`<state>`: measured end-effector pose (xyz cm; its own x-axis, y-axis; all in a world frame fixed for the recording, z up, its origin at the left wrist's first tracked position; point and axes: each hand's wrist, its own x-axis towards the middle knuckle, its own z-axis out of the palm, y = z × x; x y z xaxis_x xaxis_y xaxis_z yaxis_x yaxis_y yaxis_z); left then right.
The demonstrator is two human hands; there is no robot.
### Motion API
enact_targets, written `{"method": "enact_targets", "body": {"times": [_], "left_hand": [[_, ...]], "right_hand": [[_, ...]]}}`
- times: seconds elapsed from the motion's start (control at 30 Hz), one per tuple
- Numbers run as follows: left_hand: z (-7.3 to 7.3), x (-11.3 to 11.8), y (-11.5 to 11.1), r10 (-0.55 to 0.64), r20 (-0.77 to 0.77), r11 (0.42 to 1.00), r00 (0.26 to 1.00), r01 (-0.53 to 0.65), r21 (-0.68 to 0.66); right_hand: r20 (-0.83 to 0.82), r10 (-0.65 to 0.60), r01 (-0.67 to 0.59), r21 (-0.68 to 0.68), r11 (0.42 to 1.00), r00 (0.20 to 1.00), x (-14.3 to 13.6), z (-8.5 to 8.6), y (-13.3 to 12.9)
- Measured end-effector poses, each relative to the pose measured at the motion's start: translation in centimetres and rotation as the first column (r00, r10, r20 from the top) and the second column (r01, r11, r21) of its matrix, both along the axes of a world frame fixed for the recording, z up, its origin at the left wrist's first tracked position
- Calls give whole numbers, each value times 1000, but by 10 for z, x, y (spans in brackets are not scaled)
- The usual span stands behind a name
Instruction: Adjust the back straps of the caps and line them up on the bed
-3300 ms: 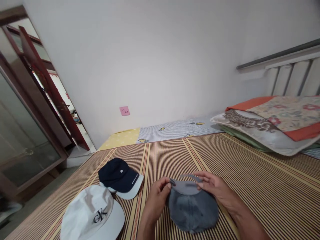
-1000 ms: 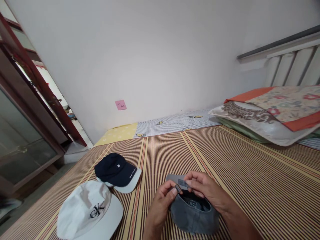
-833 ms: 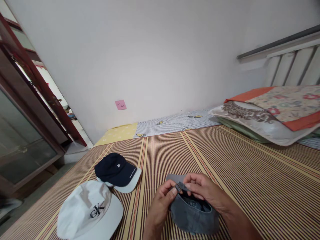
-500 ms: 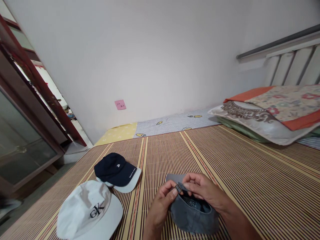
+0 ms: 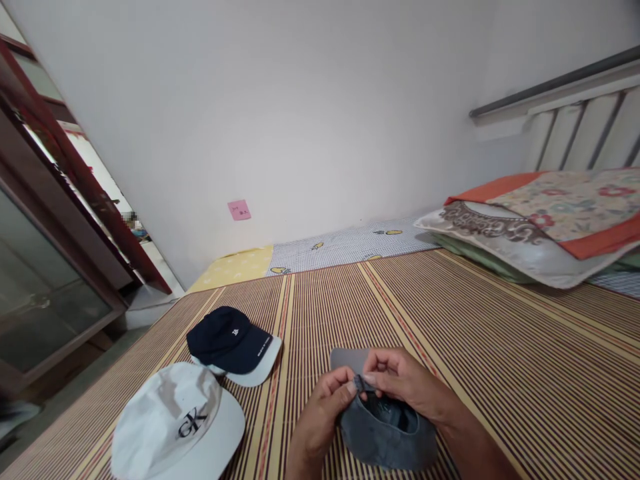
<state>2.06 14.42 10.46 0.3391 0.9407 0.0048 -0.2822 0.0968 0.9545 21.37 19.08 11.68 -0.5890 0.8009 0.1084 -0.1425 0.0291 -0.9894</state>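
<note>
A grey-blue baseball cap (image 5: 385, 440) lies upturned on the striped bamboo mat, its brim pointing away from me and its inside partly showing. My left hand (image 5: 325, 410) pinches the buckle end of the cap's back strap (image 5: 361, 385). From the other side, my right hand (image 5: 405, 380) grips the strap between thumb and fingers, close to the left fingertips. How the strap sits in the buckle is too small to make out. To the left rest a white cap (image 5: 170, 423) with black letters and a navy cap (image 5: 227, 340) with a pale brim edge.
The bamboo mat (image 5: 320, 313) covers the bed. Pillows with an orange-edged floral cover (image 5: 580, 207) lie at the right, below a radiator (image 5: 585, 133). A pink note (image 5: 239, 210) sticks to the wall. Glass-panelled doors (image 5: 50, 293) stand at the left.
My fingers have shifted slightly at the strap, and its loose end now lies closer to the buckle. The grey-blue cap stays in place, and the other caps have not moved.
</note>
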Motion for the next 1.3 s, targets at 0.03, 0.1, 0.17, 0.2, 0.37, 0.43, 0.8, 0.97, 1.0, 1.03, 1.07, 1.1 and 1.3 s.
{"method": "enact_targets", "body": {"times": [0.03, 0.1, 0.17, 0.2, 0.37, 0.43, 0.8, 0.97, 1.0, 1.03, 1.07, 1.1, 1.3], "left_hand": [[0, 0, 0, -8, -5, 1000, 1000, 8, -5], [1, 1, 0, -18, -11, 1000, 1000, 17, -16], [1, 2, 0, -17, -2, 1000, 1000, 17, -24], [1, 2, 0, -13, 9, 1000, 1000, 13, -24], [-2, 5, 1, 25, 38, 998, 999, -23, -55], [-5, 5, 3, 37, 44, 997, 998, -34, -75], [-3, 8, 4, 25, 128, 998, 991, -18, -56], [-2, 5, 3, 30, 44, 998, 999, -28, -52], [-2, 4, 3, 23, 24, 999, 999, -22, -46], [-2, 4, 2, 18, 7, 999, 1000, -18, -46], [-2, 4, 2, 14, -8, 999, 1000, -15, -51], [-2, 5, 2, 10, -21, 998, 1000, -11, -57], [-1, 10, 1, -78, -64, 996, 995, 76, -41]], "right_hand": [[-9, -1, 1, 10, 1000, 1000, 0, 0, 0], [-30, -13, 13, 14, 1000, 999, -1, 1, 0], [-49, -4, 4, -3, 1000, 999, -2, 2, -2], [-55, 7, -8, -14, 1000, 998, -3, 2, -3], [-54, -16, 13, -62, 998, 998, -10, 5, -8], [-29, -38, 36, -39, 999, 999, -11, 7, -9], [213, -183, 102, 343, 934, 960, -6, 21, -13], [73, -79, 53, 307, 950, 994, -5, 16, -9], [51, -69, 50, 301, 952, 996, -4, 15, -8], [31, -65, 52, 300, 953, 997, -4, 15, -8], [15, -65, 58, 303, 951, 998, -4, 15, -8], [4, -69, 65, 307, 950, 998, -4, 15, -8], [-54, -44, 56, 243, 968, 998, -7, 19, -15]]}}
